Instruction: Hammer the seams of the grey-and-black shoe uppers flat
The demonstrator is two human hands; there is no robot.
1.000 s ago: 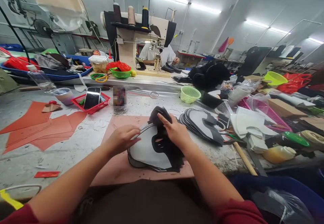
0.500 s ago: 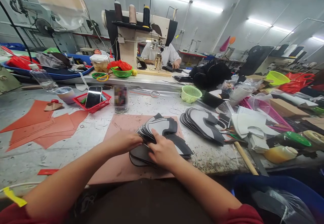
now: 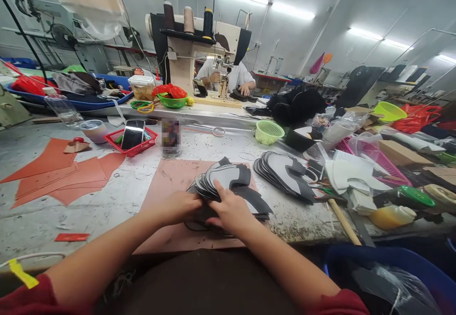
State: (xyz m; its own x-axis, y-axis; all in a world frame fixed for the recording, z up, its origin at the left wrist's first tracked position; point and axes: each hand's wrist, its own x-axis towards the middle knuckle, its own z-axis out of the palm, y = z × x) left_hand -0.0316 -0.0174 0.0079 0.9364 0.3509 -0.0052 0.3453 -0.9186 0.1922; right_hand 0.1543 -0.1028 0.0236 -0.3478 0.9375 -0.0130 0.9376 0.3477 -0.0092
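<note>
Your right fingers grasp the fanned pieces, though I cannot tell whether your left fingers do, so uneven pressure could slide those pieces askew.

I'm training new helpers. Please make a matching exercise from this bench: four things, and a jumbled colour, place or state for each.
Things
1. left stack
2. phone
3. sheets
4. wooden handle

Descriptions
A. beyond the right stack, to its right
B. orange
C. touched by the right hand
D. in the red basket

Pairs: 1-C, 2-D, 3-B, 4-A
</note>
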